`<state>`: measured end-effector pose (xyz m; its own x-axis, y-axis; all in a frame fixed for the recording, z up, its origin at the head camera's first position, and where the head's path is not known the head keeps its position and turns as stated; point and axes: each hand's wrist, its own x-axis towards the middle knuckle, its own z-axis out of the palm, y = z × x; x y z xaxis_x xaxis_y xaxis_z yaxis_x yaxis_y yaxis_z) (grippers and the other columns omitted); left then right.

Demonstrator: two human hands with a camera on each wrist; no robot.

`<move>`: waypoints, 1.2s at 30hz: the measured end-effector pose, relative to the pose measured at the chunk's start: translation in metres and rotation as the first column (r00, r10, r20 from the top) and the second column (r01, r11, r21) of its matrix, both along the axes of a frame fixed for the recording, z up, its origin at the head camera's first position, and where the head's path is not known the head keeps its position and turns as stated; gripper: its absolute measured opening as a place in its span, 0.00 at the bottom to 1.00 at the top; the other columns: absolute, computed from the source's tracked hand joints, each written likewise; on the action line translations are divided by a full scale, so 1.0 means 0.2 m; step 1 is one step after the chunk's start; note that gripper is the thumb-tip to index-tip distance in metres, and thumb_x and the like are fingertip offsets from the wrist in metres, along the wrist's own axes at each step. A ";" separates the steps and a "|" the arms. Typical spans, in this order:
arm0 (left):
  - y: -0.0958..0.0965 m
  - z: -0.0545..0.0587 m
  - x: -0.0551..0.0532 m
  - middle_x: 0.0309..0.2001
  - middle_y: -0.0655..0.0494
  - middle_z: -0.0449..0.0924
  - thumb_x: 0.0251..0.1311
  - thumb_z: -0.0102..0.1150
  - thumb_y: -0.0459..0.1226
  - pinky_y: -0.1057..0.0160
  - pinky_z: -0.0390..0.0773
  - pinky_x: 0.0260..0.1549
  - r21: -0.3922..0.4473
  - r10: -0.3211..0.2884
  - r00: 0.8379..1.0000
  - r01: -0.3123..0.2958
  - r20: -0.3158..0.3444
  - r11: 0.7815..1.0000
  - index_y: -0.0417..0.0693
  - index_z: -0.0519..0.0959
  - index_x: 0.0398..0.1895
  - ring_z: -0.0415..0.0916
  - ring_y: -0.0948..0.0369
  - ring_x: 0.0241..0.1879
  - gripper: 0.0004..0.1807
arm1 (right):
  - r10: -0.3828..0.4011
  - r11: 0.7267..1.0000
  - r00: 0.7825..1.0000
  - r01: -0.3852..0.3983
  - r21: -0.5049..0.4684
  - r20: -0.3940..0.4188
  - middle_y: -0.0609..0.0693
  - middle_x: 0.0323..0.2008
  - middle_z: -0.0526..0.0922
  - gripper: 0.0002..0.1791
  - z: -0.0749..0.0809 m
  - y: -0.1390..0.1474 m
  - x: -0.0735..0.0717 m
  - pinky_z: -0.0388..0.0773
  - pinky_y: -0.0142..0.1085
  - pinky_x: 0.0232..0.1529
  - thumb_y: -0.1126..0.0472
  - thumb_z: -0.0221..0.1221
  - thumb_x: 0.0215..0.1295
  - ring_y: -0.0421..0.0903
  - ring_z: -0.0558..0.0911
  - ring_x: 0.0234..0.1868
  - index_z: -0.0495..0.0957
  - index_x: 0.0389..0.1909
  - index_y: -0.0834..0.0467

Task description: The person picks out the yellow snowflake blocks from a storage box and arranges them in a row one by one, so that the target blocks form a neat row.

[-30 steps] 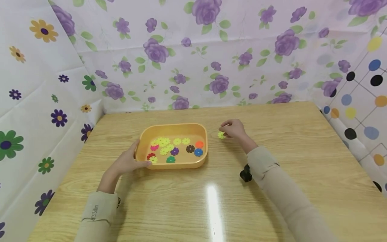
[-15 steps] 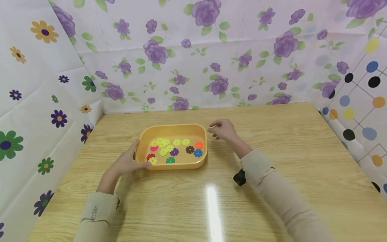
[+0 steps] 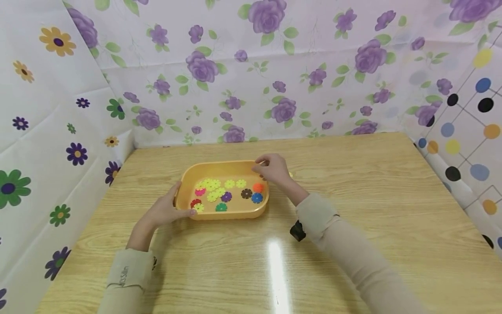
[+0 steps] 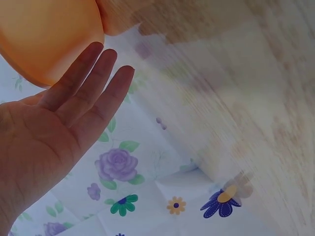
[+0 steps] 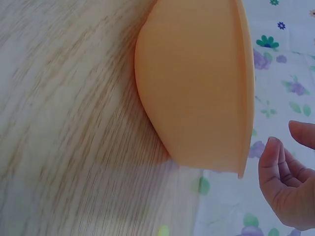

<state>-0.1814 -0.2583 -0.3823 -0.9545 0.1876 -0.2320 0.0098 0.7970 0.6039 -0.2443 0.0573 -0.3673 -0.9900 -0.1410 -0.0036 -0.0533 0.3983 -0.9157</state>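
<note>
A yellow-orange plastic tub (image 3: 223, 215) sits on the table with several flower-shaped plastic discs in it: many yellow, plus a green disc (image 3: 221, 207), a blue disc (image 3: 256, 198), a dark brown disc (image 3: 246, 193) and others. My left hand (image 3: 166, 209) rests on the tub's left end, thumb along the front rim; three straight fingers show beside the tub (image 4: 54, 39) in the left wrist view. Over its right back corner is my right hand (image 3: 273, 169). In the right wrist view, thumb and bent fingers stand apart beside the tub rim (image 5: 246, 98), nothing visible between them.
A yellow disc (image 3: 291, 174) lies on the wooden table (image 3: 353, 174) right of the tub, mostly hidden behind the right wrist. A black wrist camera (image 3: 298, 230) hangs under the right sleeve. Flower-printed cloth (image 3: 255, 87) stands behind the table.
My right hand has moved left from the yellow disc on the table to above the tub's right back corner. The left hand and the tub have stayed in place.
</note>
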 end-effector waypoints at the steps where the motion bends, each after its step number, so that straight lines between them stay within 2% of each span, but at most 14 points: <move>1: 0.00 0.00 0.00 0.64 0.29 0.53 0.46 0.67 0.52 0.43 0.63 0.54 0.002 0.000 1.000 0.000 0.000 1.000 0.36 0.36 0.70 0.63 0.40 0.57 0.61 | 0.001 1.000 1.000 -0.001 0.009 -0.011 0.60 0.33 0.82 0.16 0.00 -0.02 0.00 0.79 0.39 0.30 0.63 0.62 0.56 0.57 0.81 0.32 0.78 0.45 0.66; 7: 0.00 0.00 0.00 0.64 0.29 0.52 0.46 0.67 0.52 0.43 0.64 0.54 0.013 -0.002 1.000 0.002 0.001 1.000 0.36 0.36 0.70 0.63 0.39 0.56 0.61 | -0.007 0.999 1.000 0.008 0.037 -0.029 0.56 0.35 0.81 0.19 -0.03 -0.10 0.00 0.77 0.32 0.28 0.62 0.63 0.55 0.49 0.79 0.34 0.78 0.47 0.65; 12: 0.00 0.00 0.01 0.65 0.29 0.51 0.47 0.67 0.51 0.43 0.63 0.54 0.017 -0.010 1.000 0.011 -0.010 1.000 0.35 0.35 0.70 0.63 0.40 0.56 0.60 | -0.022 0.998 0.999 0.025 0.061 -0.042 0.55 0.34 0.81 0.19 -0.05 -0.16 0.00 0.75 0.34 0.33 0.62 0.64 0.54 0.48 0.78 0.36 0.78 0.47 0.65; 18: 0.00 0.00 0.01 0.64 0.29 0.52 0.47 0.67 0.50 0.43 0.63 0.54 0.017 -0.011 1.000 0.011 -0.019 1.000 0.36 0.36 0.70 0.64 0.40 0.56 0.60 | 0.008 0.995 1.000 -0.005 0.099 -0.027 0.56 0.35 0.79 0.20 -0.11 -0.20 0.00 0.75 0.34 0.32 0.63 0.63 0.55 0.49 0.77 0.36 0.77 0.48 0.65; 26: 0.01 0.00 0.00 0.64 0.29 0.52 0.46 0.66 0.53 0.43 0.63 0.54 0.003 -0.005 1.000 0.005 -0.020 1.000 0.37 0.35 0.70 0.63 0.40 0.56 0.61 | 0.015 0.970 0.997 0.005 0.244 -0.081 0.56 0.36 0.80 0.19 -0.13 -0.25 -0.03 0.74 0.36 0.35 0.62 0.66 0.51 0.48 0.77 0.35 0.79 0.45 0.63; 29: 0.01 0.00 0.00 0.64 0.29 0.52 0.46 0.67 0.52 0.43 0.64 0.54 0.007 -0.008 1.000 0.008 -0.022 1.000 0.37 0.35 0.70 0.64 0.40 0.56 0.61 | 0.014 0.961 0.999 -0.003 0.275 -0.037 0.55 0.39 0.80 0.20 -0.14 -0.26 -0.04 0.74 0.36 0.36 0.62 0.66 0.50 0.48 0.77 0.36 0.79 0.46 0.62; 31: 0.01 0.00 0.00 0.64 0.29 0.52 0.46 0.67 0.51 0.44 0.64 0.53 0.009 -0.006 1.000 0.006 -0.020 1.000 0.36 0.35 0.70 0.65 0.40 0.55 0.60 | 0.015 0.956 1.000 -0.013 0.294 -0.003 0.55 0.44 0.79 0.21 -0.15 -0.27 -0.05 0.75 0.37 0.40 0.61 0.67 0.50 0.49 0.77 0.40 0.79 0.47 0.61; 34: 0.01 0.00 0.00 0.64 0.30 0.52 0.47 0.67 0.51 0.44 0.64 0.53 0.011 -0.002 1.000 0.002 -0.012 1.000 0.37 0.35 0.70 0.65 0.40 0.55 0.60 | 0.007 0.958 0.999 -0.021 0.286 0.051 0.56 0.51 0.76 0.22 -0.17 -0.27 -0.05 0.72 0.39 0.49 0.62 0.67 0.49 0.50 0.75 0.49 0.79 0.48 0.60; 36: 0.01 0.00 0.00 0.64 0.30 0.52 0.47 0.66 0.51 0.44 0.64 0.53 0.011 -0.003 1.000 0.003 -0.008 1.000 0.37 0.35 0.70 0.65 0.41 0.55 0.60 | -0.004 0.963 0.997 -0.018 0.268 0.082 0.55 0.53 0.75 0.23 -0.18 -0.28 -0.05 0.72 0.39 0.50 0.63 0.68 0.48 0.51 0.75 0.50 0.79 0.48 0.59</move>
<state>-0.1807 -0.2571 -0.3822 -0.9557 0.1927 -0.2227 0.0167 0.7904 0.6123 -0.2545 0.0015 -0.4034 -0.9838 -0.1307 -0.1223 0.0129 0.6297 -0.7767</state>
